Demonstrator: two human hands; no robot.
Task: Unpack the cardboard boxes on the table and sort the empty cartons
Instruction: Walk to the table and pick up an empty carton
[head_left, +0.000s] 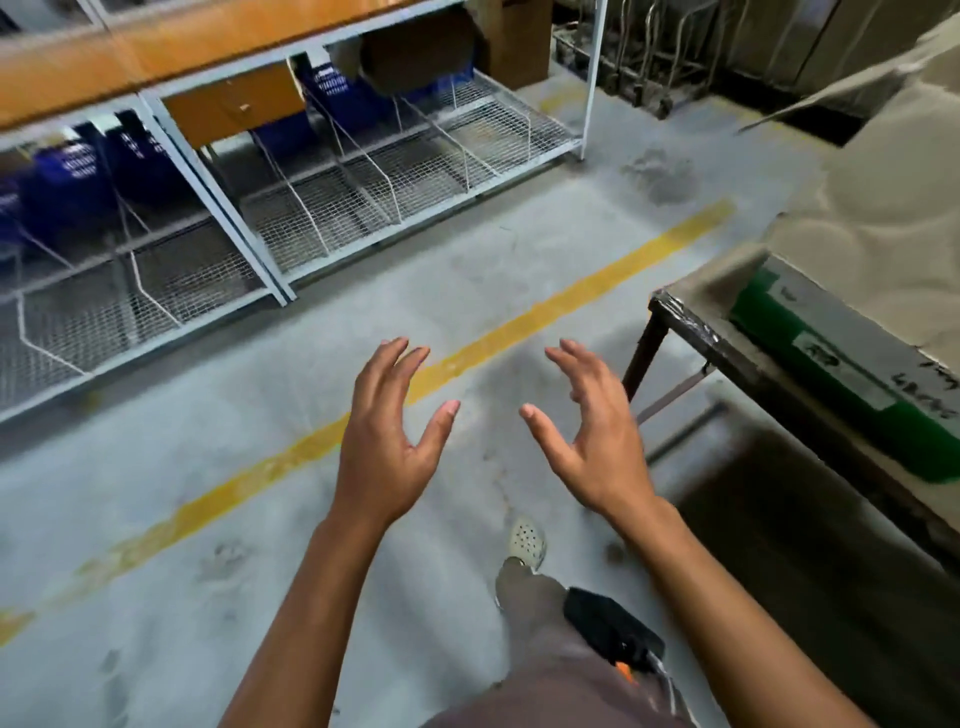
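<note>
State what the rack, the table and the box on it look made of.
Rack: white-painted metal, likely; thin frame, wire-mesh shelves.
Table: dark metal legs, probably; slim square leg, edge wrapped in glossy black film.
Box: cardboard, matte grey-beige with a green band, handwriting on it.

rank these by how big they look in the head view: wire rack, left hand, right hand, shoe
1. wire rack, by far
2. left hand and right hand: alike, so tied; nearness to the camera enlarges both
3. shoe
</note>
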